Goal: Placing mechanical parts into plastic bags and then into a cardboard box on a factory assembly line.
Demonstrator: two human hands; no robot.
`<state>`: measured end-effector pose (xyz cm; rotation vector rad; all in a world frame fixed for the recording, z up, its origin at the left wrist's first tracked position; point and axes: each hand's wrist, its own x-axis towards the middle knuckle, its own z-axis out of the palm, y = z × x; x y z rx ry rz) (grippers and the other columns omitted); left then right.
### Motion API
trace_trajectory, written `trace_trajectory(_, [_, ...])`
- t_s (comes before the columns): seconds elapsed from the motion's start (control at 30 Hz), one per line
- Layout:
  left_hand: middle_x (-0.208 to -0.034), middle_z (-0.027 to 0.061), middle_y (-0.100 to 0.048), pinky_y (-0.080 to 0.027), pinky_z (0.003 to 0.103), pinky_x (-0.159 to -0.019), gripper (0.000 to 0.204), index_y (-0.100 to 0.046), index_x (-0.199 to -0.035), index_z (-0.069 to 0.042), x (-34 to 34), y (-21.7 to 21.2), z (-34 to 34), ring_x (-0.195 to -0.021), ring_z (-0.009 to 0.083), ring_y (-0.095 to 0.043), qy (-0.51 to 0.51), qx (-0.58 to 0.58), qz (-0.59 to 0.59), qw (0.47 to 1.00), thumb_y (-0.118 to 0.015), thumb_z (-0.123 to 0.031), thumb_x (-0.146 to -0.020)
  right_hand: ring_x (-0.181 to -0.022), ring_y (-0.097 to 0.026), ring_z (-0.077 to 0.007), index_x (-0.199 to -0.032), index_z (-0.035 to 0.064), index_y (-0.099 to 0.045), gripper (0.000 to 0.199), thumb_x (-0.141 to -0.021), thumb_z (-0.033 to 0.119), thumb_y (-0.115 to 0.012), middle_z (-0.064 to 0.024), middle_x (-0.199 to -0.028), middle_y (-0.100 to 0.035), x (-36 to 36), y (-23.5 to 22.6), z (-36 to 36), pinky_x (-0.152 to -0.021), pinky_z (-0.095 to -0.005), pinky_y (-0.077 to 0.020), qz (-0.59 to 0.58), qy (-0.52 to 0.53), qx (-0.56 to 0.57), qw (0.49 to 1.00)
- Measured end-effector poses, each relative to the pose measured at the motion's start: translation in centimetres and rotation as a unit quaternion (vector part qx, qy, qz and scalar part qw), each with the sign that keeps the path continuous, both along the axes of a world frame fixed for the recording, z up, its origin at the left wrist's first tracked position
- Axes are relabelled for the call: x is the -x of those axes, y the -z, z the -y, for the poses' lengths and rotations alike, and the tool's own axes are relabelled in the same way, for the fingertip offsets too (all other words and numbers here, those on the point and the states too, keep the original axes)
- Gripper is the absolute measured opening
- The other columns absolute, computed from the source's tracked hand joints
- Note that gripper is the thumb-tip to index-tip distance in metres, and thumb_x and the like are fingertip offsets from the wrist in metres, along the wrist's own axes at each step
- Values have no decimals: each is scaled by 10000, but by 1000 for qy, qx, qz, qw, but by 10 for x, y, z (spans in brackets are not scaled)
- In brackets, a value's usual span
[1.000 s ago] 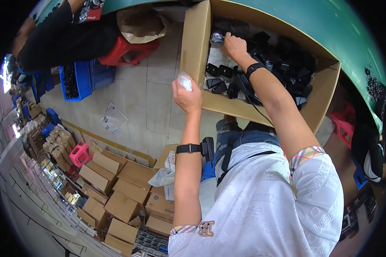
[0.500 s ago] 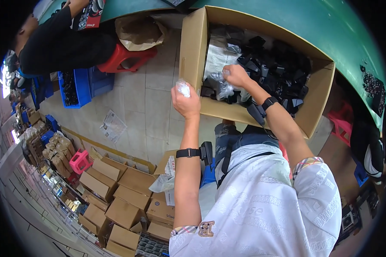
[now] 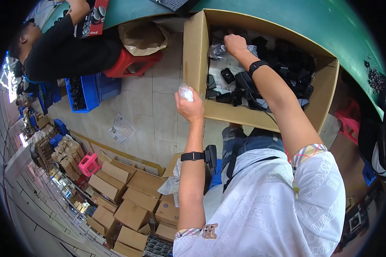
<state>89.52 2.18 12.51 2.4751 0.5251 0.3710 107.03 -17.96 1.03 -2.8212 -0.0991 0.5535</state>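
A large open cardboard box (image 3: 196, 55) stands before me with many small black plastic parts (image 3: 283, 68) inside. My right hand (image 3: 236, 44) reaches into its far left part with fingers closed. They grip crumpled clear plastic (image 3: 218, 52), which shows on both sides of the hand; the fingertips are hidden. Below that hand a printed paper sheet (image 3: 221, 80) lies among the parts, with a black piece (image 3: 227, 76) on it. Just outside the box's left wall, my left hand (image 3: 190, 107) is closed around a crumpled whitish clear plastic wad (image 3: 185, 93).
A green table (image 3: 300, 25) runs along the far side. At far left a person in black (image 3: 73, 55) sits on a red stool (image 3: 133, 63), near a blue bin (image 3: 83, 92) of black parts. Several cardboard boxes (image 3: 135, 210) fill the lower left; a paper sheet (image 3: 122, 129) lies on the floor.
My right hand has moved toward the box's far left corner with the clear plastic, uncovering more of the printed sheet and black parts. My left hand still holds its wad.
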Motion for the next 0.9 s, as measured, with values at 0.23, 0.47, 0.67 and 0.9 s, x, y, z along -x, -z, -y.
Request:
trace_trajectory(0.23, [-874,204,-612,-458,482,-709,221,-622,-871,31,-1,2,3,-812,426,-598,5,12,-4,1000,-640,-188,-852,-860,-674,-389,-925,67,-712,215,-791,125,-554,-210,-896,-693,7,10,14,-758,-468,-551,43,18,-63,997])
trace_trajectory(0.47, [-858,179,-566,-448,500,-673,203,-593,-885,9,2,3,-2,-795,422,-576,9,-3,-5,1000,-612,-191,-856,-745,-667,-265,-869,43,-681,162,-784,180,-676,-139,-824,-700,89,-69,24,-677,-340,-493,124,50,-403,905])
trace_trajectory(0.67, [-837,220,-588,-441,515,-685,280,-596,-815,29,-3,3,4,-795,446,-581,0,2,28,1000,-637,-245,-852,-711,-581,-78,-847,90,-647,56,-858,128,-687,25,-794,-631,179,-105,70,-631,-245,-449,-222,355,-726,546])
trace_trajectory(0.9, [-859,233,-606,-454,528,-698,322,-600,-845,38,1,4,2,-811,458,-589,-10,-7,26,1000,-638,-282,-850,-666,-588,-122,-855,76,-614,96,-877,165,-639,-19,-802,-614,184,-166,119,-583,-261,-458,-222,306,-786,489])
